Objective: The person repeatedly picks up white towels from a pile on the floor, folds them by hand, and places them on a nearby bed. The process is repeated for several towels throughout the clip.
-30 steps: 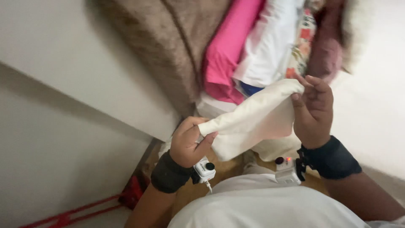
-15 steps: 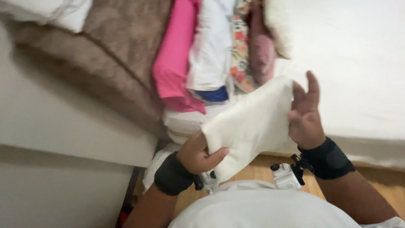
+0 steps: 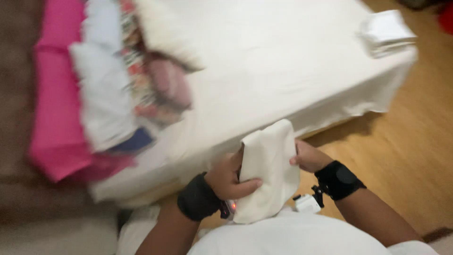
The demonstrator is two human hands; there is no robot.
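Note:
I hold a folded cream cloth upright in front of my chest, at the near edge of a bed. My left hand grips its left side, thumb across the front. My right hand pinches its right edge. Both wrists wear black bands, each with a small device attached. The view is blurred by motion.
A bed with a white sheet fills the middle. On its left lie folded clothes: a pink piece, a white piece, patterned fabric. A small white folded stack sits at the bed's far right corner. Wooden floor lies to the right.
The view swung to the right, showing more of the bed and the floor. The cloth is now held more upright and narrower between both hands, closer to my chest.

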